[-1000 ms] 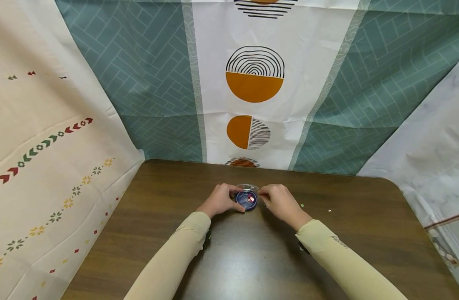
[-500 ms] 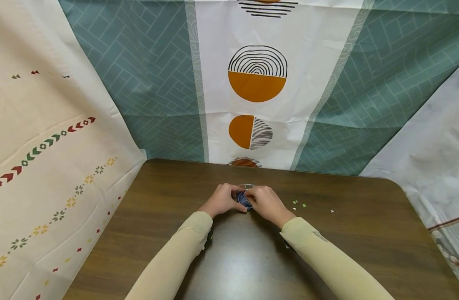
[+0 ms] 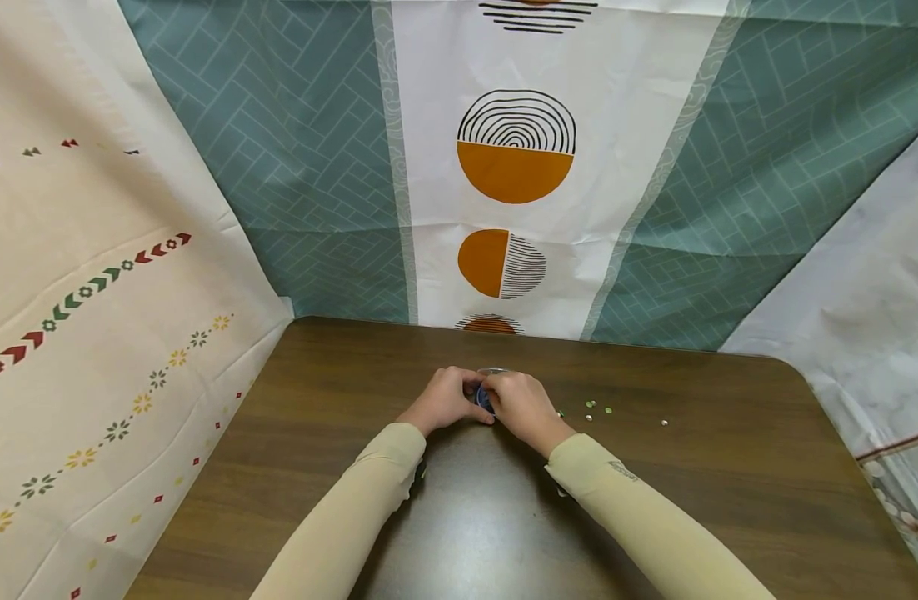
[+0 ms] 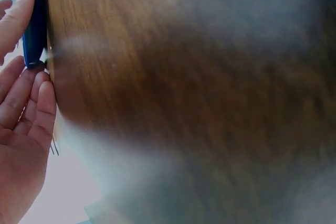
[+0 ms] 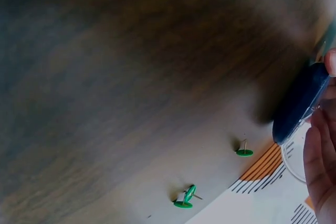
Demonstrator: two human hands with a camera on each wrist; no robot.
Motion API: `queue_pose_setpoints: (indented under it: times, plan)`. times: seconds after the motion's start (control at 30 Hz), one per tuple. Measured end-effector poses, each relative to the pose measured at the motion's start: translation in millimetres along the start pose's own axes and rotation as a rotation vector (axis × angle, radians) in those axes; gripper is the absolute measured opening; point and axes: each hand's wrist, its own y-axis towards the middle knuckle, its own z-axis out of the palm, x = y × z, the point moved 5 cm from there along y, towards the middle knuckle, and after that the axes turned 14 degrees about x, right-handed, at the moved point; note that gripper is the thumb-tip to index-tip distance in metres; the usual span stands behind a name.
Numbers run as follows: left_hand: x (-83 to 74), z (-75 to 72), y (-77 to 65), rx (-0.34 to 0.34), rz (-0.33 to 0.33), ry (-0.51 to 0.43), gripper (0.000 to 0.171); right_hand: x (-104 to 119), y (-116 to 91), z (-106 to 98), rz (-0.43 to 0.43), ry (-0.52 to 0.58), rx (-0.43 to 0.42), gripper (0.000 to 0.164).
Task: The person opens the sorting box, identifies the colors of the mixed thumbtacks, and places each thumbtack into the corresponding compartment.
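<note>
A small round blue case point(image 3: 484, 402) with a clear lid point(image 3: 495, 370) swung up at its far side rests on the table. My left hand point(image 3: 450, 398) grips its left side, thumb at the near edge and fingers round the back. In the left wrist view the blue case point(image 4: 34, 30) shows edge-on between thumb and fingers. My right hand point(image 3: 525, 407) is over the case from the right, its fingertips down at the opening and covering most of the inside. Whether those fingertips pinch anything I cannot tell. Green thumbtacks point(image 5: 244, 152) lie just right of the case.
On the brown table point(image 3: 339, 375), more green thumbtacks point(image 3: 609, 410) and a pale one point(image 3: 665, 422) lie scattered to the right. A patterned cloth point(image 3: 324, 208) hangs behind the table's back edge, and a cream cloth point(image 3: 129, 333) hangs at the left.
My right hand has moved left from beside the case to over it, hiding the red and white pieces seen inside and uncovering several tacks on the table. The left hand keeps its grip.
</note>
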Motion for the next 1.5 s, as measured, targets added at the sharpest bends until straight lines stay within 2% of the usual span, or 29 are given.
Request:
queue_pose_setpoints:
  times: [0.37,0.6,0.73,0.87,1.17,1.5]
  plan:
    - [0.7,-0.2,0.6,-0.006,0.002,0.007,0.063,-2,3,4,0.028,-0.047,0.005,0.013]
    - [1.8,0.5,1.2,-0.003,-0.003,0.003,0.063,-3,2,4,0.029,-0.038,0.001,0.015]
    - [1.8,1.4,1.3,-0.004,-0.007,0.007,0.063,-4,-2,1,0.023,-0.025,0.007,0.015]
    - [1.5,0.9,0.2,-0.006,-0.022,-0.003,0.064,-9,-9,-7,0.001,-0.017,-0.023,0.014]
    - [2.4,0.9,0.9,-0.007,-0.046,0.013,0.066,-34,-37,-40,0.006,-0.005,-0.127,0.013]
    - [3.2,0.6,0.3,-0.001,-0.043,0.007,0.067,-92,-85,-78,0.125,-0.031,-0.209,0.015]
